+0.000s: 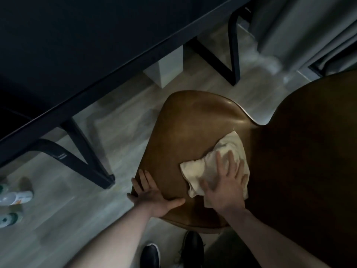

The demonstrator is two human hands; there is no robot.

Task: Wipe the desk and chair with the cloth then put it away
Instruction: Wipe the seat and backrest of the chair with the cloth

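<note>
A brown wooden chair (193, 128) fills the middle of the view, its seat facing up and its darker backrest to the right. A cream cloth (197, 171) lies crumpled on the seat near the backrest. My right hand (226, 182) presses flat on the cloth with fingers spread. My left hand (152, 198) rests on the seat's left front edge, fingers curled over the rim, holding the chair. The dark desk (77, 45) runs across the upper left, beyond the chair.
Black metal desk legs (90, 161) stand on the pale wood floor left of the chair, another pair (231, 55) at the far end. A white bin (164, 68) sits under the desk. Bottles (15, 198) lie at the left edge. Grey curtains (299, 31) hang top right. My shoes (191, 246) are below the seat.
</note>
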